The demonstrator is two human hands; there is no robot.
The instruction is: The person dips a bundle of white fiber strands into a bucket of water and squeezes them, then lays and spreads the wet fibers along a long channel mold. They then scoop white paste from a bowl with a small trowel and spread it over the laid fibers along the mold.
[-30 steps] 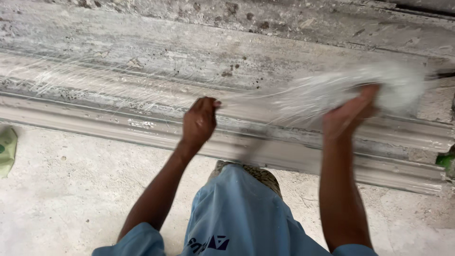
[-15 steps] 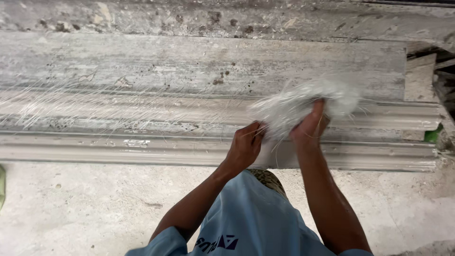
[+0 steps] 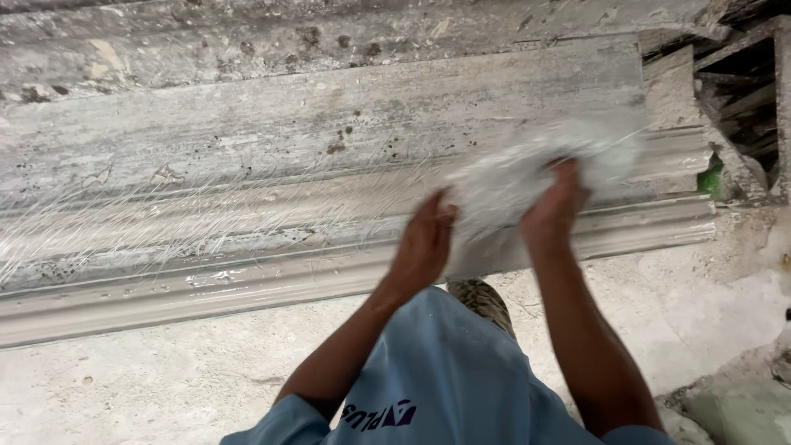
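A loose white wad of glass fibre [image 3: 535,177] is held up between both hands, blurred by motion. My right hand [image 3: 554,208] grips its right underside. My left hand [image 3: 424,243] touches its left edge with the fingers pointing up. Below the hands lies a long grey moulded cornice form [image 3: 247,239], running left to right, with thin fibre strands spread over its left and middle part and wet shiny patches along its lower ridge.
A rough concrete floor [image 3: 148,379] lies in front of the form. Broken wooden pieces and a green scrap [image 3: 710,175] sit at the form's right end. My blue shirt and one shoe [image 3: 482,301] show at the bottom.
The view has shifted right along the form. My left hand has moved from the form's ridge up to the fibre wad, and both hands now meet on it.
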